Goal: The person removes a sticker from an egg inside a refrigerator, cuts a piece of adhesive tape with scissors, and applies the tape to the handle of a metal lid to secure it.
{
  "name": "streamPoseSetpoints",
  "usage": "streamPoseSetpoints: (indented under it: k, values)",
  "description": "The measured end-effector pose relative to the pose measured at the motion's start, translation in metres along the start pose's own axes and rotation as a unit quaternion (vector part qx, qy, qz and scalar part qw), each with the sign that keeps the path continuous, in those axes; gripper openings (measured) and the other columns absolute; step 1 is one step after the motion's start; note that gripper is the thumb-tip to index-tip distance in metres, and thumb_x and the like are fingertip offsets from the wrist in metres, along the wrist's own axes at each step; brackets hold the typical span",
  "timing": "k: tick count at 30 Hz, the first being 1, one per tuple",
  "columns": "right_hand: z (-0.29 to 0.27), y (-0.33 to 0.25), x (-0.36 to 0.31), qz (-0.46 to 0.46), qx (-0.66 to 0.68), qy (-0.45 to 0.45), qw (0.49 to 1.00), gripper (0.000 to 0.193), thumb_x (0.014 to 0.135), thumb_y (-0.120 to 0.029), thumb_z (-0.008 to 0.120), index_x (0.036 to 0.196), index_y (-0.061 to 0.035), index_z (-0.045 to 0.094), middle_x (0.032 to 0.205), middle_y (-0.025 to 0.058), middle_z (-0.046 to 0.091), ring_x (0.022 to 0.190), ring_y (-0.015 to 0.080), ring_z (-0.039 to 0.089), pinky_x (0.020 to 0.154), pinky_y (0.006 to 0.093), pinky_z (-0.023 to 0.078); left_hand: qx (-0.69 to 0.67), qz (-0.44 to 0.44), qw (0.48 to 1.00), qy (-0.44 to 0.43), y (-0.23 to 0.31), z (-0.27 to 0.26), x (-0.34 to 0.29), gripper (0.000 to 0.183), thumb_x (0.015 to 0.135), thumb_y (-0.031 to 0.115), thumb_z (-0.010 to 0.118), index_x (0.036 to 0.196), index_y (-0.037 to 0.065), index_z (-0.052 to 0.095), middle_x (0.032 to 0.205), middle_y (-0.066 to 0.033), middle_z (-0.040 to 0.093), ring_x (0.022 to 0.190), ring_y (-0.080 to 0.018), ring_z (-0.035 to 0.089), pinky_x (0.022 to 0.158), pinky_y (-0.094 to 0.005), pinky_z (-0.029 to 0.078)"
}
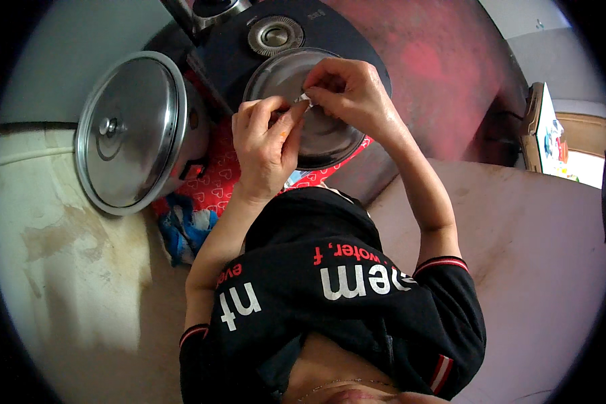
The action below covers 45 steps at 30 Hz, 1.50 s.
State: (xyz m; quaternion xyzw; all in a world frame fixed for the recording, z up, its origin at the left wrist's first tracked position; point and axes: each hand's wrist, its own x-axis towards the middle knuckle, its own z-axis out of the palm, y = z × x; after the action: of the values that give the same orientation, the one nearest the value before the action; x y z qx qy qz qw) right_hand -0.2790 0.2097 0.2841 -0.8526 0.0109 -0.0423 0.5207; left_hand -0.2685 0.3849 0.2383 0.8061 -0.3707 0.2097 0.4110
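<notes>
My left hand [268, 143] and my right hand [357, 94] meet in front of me, fingertips pinched together. Between them is a small whitish, shiny piece [305, 99], too small to name, and both hands hold it. An orange speck clings to a finger of my left hand. Directly beneath is a wide, round, shallow metal pan [324, 141] with a thin rim. Its middle is partly hidden by my hands, so I cannot tell what lies in it.
Behind the pan is a black stove top [232, 60] with a round burner [276, 36]. A large metal pot with a knobbed lid [135, 128] stands at the left. Red heart-patterned cloth [221, 161] and a blue cloth [182, 225] lie nearby. A reddish surface [431, 60] extends rightward.
</notes>
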Motion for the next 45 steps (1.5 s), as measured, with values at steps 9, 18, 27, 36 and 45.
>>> streamPoseSetpoints:
  k: [9, 18, 27, 36, 45]
  values:
    - [-0.009, 0.002, -0.002, 0.039, 0.094, -0.046, 0.994, 0.011, 0.078, -0.004, 0.064, 0.087, 0.0025, 0.064, 0.069, 0.0064, 0.063, 0.059, 0.0085, 0.058, 0.053, 0.0233, 0.049, 0.049, 0.051, 0.997, -0.021, -0.002, -0.001, 0.001, 0.028, 0.076, 0.003, 0.067, 0.103, 0.008, 0.069, 0.107, -0.0042, 0.062, 0.09, -0.0223, 0.052, 0.081, -0.0329, 0.043]
    - [-0.014, 0.007, -0.003, 0.037, 0.126, -0.054, 0.99, 0.013, 0.082, -0.004, 0.063, 0.093, 0.002, 0.064, 0.075, 0.0036, 0.064, 0.058, 0.0053, 0.054, 0.052, 0.0204, 0.045, 0.058, 0.073, 0.993, -0.068, 0.0, -0.008, 0.005, 0.031, 0.076, 0.002, 0.066, 0.107, 0.007, 0.067, 0.11, -0.004, 0.063, 0.092, -0.022, 0.052, 0.083, -0.0326, 0.042]
    - [-0.012, 0.012, -0.009, -0.046, 0.059, -0.038, 0.997, 0.025, 0.07, 0.003, 0.057, 0.094, 0.0001, 0.063, 0.076, 0.0094, 0.066, 0.067, 0.0158, 0.063, 0.062, 0.0295, 0.051, 0.059, 0.071, 0.993, -0.077, 0.0, -0.009, 0.004, 0.032, 0.077, 0.0, 0.063, 0.109, 0.006, 0.066, 0.112, -0.0049, 0.063, 0.095, -0.0232, 0.052, 0.086, -0.0329, 0.042]
    - [-0.006, 0.009, -0.012, -0.061, -0.014, 0.008, 0.998, 0.024, 0.069, -0.003, 0.058, 0.092, -0.0042, 0.064, 0.073, 0.0087, 0.067, 0.069, 0.0229, 0.066, 0.064, 0.0331, 0.051, 0.061, 0.073, 0.992, -0.088, 0.001, -0.009, 0.006, 0.031, 0.078, 0.0, 0.062, 0.108, 0.005, 0.066, 0.112, -0.0051, 0.063, 0.094, -0.0232, 0.052, 0.085, -0.0324, 0.042]
    - [-0.002, 0.013, -0.012, -0.07, -0.013, 0.036, 0.997, 0.02, 0.07, -0.005, 0.059, 0.089, -0.0044, 0.065, 0.071, 0.009, 0.066, 0.067, 0.0238, 0.066, 0.062, 0.0335, 0.051, 0.05, 0.079, 0.992, -0.083, -0.001, -0.007, 0.005, 0.031, 0.078, 0.0, 0.062, 0.108, 0.005, 0.066, 0.113, -0.0049, 0.063, 0.093, -0.0228, 0.052, 0.085, -0.0317, 0.042]
